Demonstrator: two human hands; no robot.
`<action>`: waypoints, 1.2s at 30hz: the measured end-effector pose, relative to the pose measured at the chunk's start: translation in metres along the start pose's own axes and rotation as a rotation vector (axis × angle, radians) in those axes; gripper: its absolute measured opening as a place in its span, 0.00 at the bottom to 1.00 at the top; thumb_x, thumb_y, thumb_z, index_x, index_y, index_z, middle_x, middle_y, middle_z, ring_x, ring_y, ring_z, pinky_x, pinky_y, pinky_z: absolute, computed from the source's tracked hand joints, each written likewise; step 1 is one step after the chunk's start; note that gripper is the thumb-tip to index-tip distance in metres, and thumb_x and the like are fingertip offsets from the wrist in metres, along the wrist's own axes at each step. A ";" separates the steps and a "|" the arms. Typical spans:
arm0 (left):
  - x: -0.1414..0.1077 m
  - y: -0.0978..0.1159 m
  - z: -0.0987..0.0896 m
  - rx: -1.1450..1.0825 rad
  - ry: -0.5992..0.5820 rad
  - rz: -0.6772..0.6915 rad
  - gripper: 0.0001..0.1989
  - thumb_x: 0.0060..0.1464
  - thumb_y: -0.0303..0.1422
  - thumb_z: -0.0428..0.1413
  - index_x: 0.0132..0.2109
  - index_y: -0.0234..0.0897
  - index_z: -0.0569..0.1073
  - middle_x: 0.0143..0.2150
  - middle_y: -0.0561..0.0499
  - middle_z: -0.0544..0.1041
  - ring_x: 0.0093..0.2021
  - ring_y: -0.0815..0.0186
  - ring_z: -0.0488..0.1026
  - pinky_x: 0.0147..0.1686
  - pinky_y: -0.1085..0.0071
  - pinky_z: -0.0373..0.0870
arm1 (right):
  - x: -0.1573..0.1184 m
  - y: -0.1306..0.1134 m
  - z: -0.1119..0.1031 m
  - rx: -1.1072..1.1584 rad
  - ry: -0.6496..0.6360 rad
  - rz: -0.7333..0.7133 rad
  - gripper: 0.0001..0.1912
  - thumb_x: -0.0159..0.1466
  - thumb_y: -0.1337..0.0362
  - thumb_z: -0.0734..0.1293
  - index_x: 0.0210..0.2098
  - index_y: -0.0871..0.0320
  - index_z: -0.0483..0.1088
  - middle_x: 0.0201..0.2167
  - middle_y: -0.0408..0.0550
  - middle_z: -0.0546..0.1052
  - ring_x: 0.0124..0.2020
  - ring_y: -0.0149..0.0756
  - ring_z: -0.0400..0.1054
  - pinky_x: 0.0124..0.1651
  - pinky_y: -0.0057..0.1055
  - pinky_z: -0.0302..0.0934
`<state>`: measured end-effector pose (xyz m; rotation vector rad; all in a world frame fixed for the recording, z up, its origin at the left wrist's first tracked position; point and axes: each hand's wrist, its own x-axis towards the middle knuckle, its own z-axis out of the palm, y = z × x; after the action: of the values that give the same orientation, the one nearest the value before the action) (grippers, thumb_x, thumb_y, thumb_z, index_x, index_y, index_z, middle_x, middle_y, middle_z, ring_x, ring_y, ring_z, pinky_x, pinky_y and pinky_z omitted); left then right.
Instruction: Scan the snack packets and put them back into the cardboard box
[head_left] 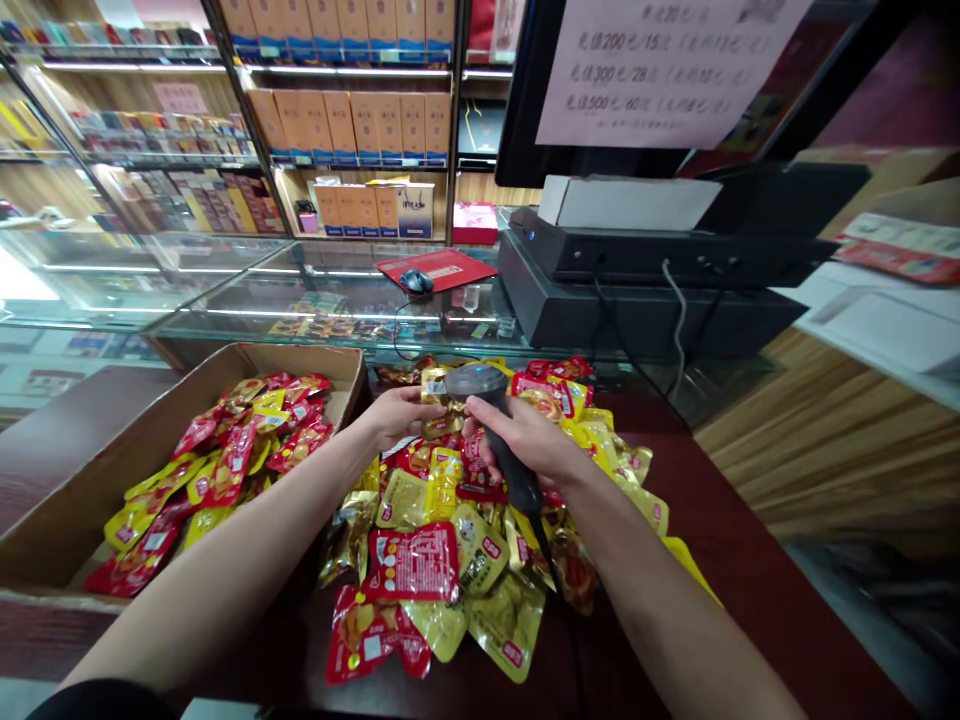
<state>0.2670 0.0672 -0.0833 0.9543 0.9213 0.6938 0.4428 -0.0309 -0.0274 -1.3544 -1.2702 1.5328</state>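
Left hand (397, 415): fingers grasping gold foil packet (439, 408)
Right hand (525, 445): fingers clenched on barcode scanner (480, 381)
Below: snack packet pile (427, 560) on table (720, 560)

Glass display counter (315, 290), lit shelves of boxed goods (352, 125), paper notice (664, 70)

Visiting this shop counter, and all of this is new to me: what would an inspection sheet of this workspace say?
Surface: dark red counter, with a glass display case behind it.
Job's things: black handheld barcode scanner pointing at a gold-and-red snack packet.
Clutter: heap of red and yellow snack packets; more packets in a cardboard box.
Hands: right hand grips the scanner; left hand holds the packet.
Cables: scanner's cable runs down from its handle; grey cable hangs on black equipment.
Surroundings: computer mouse on a red mat, shelves of boxed goods, a printed notice.
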 end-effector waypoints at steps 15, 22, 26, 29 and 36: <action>-0.002 -0.001 0.001 0.243 0.091 0.078 0.23 0.25 0.36 0.72 0.32 0.34 0.74 0.29 0.52 0.76 0.25 0.70 0.72 0.23 0.76 0.66 | 0.001 0.004 0.009 -0.009 -0.033 -0.021 0.20 0.63 0.47 0.61 0.27 0.57 0.64 0.13 0.40 0.66 0.12 0.27 0.61 0.16 0.24 0.54; -0.004 0.000 0.002 0.258 0.086 0.068 0.23 0.27 0.36 0.71 0.34 0.34 0.74 0.30 0.50 0.77 0.27 0.68 0.72 0.23 0.76 0.66 | 0.000 0.002 0.011 0.002 -0.037 -0.030 0.20 0.63 0.47 0.62 0.26 0.57 0.62 0.13 0.40 0.65 0.11 0.27 0.60 0.16 0.25 0.54; -0.005 0.002 0.003 0.255 0.095 0.066 0.24 0.26 0.36 0.71 0.33 0.33 0.74 0.29 0.50 0.77 0.26 0.69 0.72 0.23 0.75 0.66 | -0.002 0.000 0.012 0.005 -0.019 -0.022 0.20 0.63 0.47 0.61 0.26 0.57 0.63 0.13 0.40 0.65 0.11 0.27 0.60 0.15 0.25 0.54; -0.003 0.000 0.001 0.264 0.087 0.075 0.24 0.26 0.37 0.71 0.34 0.34 0.75 0.30 0.51 0.77 0.26 0.69 0.72 0.23 0.75 0.65 | -0.002 -0.001 0.011 0.004 -0.010 -0.025 0.19 0.63 0.47 0.62 0.28 0.58 0.64 0.13 0.40 0.67 0.11 0.27 0.61 0.16 0.25 0.54; 0.000 0.001 -0.005 0.272 0.094 0.096 0.24 0.27 0.38 0.71 0.36 0.34 0.76 0.31 0.51 0.78 0.27 0.69 0.72 0.24 0.75 0.64 | -0.006 -0.004 0.009 -0.001 -0.034 -0.056 0.19 0.62 0.47 0.63 0.31 0.58 0.66 0.13 0.40 0.67 0.12 0.28 0.62 0.16 0.24 0.55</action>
<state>0.2623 0.0694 -0.0842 1.2209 1.0770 0.7103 0.4345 -0.0373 -0.0225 -1.2871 -1.3189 1.5235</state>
